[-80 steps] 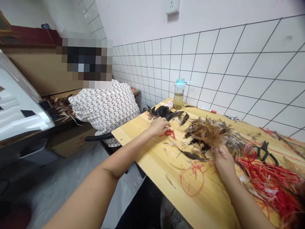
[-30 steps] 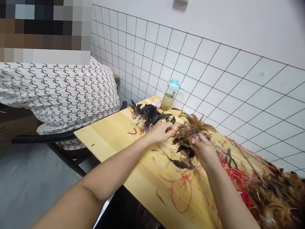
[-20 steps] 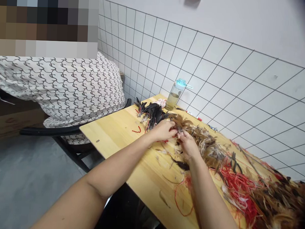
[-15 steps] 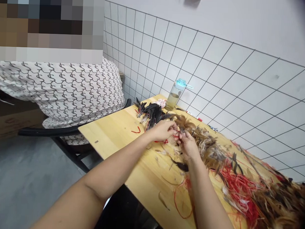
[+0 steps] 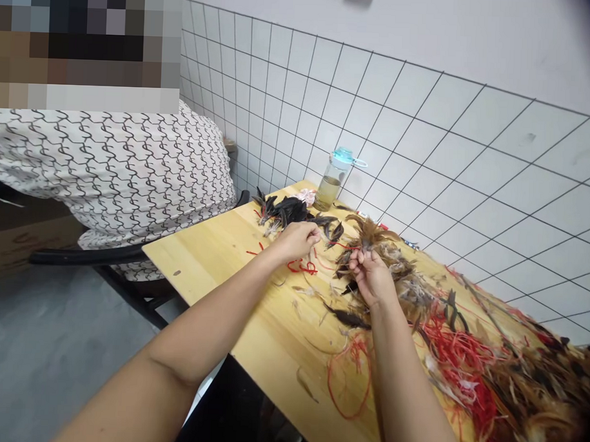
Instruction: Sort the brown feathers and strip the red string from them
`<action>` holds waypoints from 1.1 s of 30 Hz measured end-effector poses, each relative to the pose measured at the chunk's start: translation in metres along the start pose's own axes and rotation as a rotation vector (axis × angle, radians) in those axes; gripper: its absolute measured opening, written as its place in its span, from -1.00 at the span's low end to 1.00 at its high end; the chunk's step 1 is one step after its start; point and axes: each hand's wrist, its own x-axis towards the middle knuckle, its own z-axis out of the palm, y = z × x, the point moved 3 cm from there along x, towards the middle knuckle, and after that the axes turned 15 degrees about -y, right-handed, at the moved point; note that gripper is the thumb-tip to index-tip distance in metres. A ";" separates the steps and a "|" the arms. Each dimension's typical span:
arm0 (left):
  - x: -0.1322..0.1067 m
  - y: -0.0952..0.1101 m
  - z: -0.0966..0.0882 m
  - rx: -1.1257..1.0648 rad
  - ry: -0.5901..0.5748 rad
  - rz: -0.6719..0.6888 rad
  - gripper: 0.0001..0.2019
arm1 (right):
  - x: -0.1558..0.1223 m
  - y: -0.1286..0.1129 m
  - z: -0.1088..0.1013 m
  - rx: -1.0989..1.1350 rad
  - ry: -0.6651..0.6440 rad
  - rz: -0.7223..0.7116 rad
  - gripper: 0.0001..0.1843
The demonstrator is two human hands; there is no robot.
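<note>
My left hand (image 5: 298, 241) is closed in a pinch on one end of a red string (image 5: 345, 245), which runs taut across to my right hand. My right hand (image 5: 374, 273) pinches the base of a brown feather bundle (image 5: 367, 230), whose plumes fan out above the fingers. Short red string pieces (image 5: 303, 267) lie on the wooden table (image 5: 216, 257) just below my left hand. Behind that hand is a pile of black feathers (image 5: 291, 210). Brown and grey feathers (image 5: 411, 289) spread beside my right hand.
A bottle with a blue lid (image 5: 329, 183) stands at the table's far end near the gridded wall. Tangled red strings (image 5: 457, 349) and a large brown feather heap (image 5: 545, 397) cover the right side. A person in a patterned shirt (image 5: 146, 177) sits at the left on a black chair (image 5: 81, 257).
My hands were close together and have drawn apart, the left moving left with the string end. The feather bundle in my right hand now shows upright.
</note>
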 end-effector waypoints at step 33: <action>0.002 0.002 0.016 -0.182 -0.214 0.122 -0.82 | 0.002 0.015 0.021 -0.084 -0.059 0.033 -0.81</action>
